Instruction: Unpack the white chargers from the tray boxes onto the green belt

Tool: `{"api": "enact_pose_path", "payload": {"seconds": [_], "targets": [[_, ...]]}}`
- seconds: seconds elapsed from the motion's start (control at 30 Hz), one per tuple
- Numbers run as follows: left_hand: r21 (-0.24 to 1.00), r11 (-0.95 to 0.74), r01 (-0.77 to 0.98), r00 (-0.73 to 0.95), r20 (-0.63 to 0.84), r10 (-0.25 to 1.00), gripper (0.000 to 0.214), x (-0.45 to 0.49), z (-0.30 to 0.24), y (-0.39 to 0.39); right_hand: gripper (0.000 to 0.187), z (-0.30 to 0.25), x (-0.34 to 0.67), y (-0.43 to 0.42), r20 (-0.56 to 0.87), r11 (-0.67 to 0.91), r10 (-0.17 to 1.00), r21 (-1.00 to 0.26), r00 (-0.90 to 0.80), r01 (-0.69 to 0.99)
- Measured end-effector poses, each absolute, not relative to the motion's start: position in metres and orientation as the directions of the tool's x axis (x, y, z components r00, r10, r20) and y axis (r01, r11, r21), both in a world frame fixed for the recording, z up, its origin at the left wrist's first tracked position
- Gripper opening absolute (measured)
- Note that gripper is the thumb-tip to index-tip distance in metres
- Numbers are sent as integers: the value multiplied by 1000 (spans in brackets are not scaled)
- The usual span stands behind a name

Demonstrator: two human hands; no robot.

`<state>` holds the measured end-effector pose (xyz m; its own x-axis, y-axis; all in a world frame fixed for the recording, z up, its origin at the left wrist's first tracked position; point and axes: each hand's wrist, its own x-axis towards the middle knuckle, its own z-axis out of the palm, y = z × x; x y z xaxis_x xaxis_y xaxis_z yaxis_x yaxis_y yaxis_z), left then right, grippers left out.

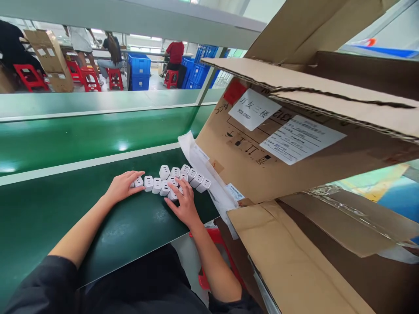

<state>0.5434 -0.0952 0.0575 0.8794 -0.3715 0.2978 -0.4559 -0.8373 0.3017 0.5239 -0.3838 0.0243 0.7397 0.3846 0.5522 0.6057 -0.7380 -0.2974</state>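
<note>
Small white, rounded plastic blocks with dark slots (164, 172) stand close together on the dark green, flat worktop (140, 231), in a short row that widens into a cluster towards the right. The left hand (122, 187) brackets the row's left end, thumb on the near side and fingers on the far side, pinching the end blocks, apparently to keep the line together. The right hand (183, 203) lies over the cluster with fingers spread, perhaps to steady several at once; whether it grips any one cannot be told. A large, open brown cardboard carton (209, 135) leans beside the worktop, a white, thin flexible sheet (193, 150) hanging along its near edge, probably as lining. The carton's tilt likely keeps its mouth within reach.
</note>
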Motion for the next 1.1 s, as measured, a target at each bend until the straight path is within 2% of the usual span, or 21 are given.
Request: {"api": "enact_pose_path", "payload": {"seconds": [0.1, 0.3, 0.43, 0.77, 0.87, 0.93, 0.97, 1.0, 1.03, 1.07, 1.1], "targets": [[299, -813, -499, 861, 273, -429, 65, 540, 64, -98, 42, 26, 525, -381, 566, -740, 363, -307, 740, 598], [124, -873, -471, 876, 178, -448, 79, 544, 85, -133, 46, 27, 526, -380, 566, -728, 373, -313, 735, 610], [106, -863, -494, 869, 108, -483, 73, 553, 84, -147, 49, 30, 526, -380, 553, -736, 369, -316, 747, 598], [91, -863, -497, 865, 134, -483, 56, 560, 81, -151, 53, 32, 529, -376, 505, -801, 335, -293, 796, 523], [257, -851, -457, 888, 190, -419, 51, 567, 81, -139, 53, 33, 529, -377, 500, -810, 338, -276, 797, 517], [518, -764, -385, 922, 253, -293, 49, 572, 84, -130, 54, 33, 530, -378, 496, -816, 337, -271, 800, 511], [688, -649, -325, 945, 254, -204, 50, 574, 86, -128, 54, 32, 531, -379, 500, -815, 332, -274, 800, 510], [850, -466, -246, 969, 217, -116, 52, 574, 90, -128, 55, 32, 531, -379, 514, -813, 321, -282, 796, 510], [962, -230, -146, 989, 137, -54, 54, 573, 94, -130, 55, 33, 530, -379, 539, -807, 299, -297, 787, 510], [999, 17, -35, 998, 36, -43, 57, 570, 99, -134, 56, 34, 527, -379, 575, -798, 267, -318, 773, 512], [971, 226, 75, 995, -59, -79, 60, 566, 104, -140, 57, 38, 523, -379, 616, -787, 225, -342, 755, 514]]}}
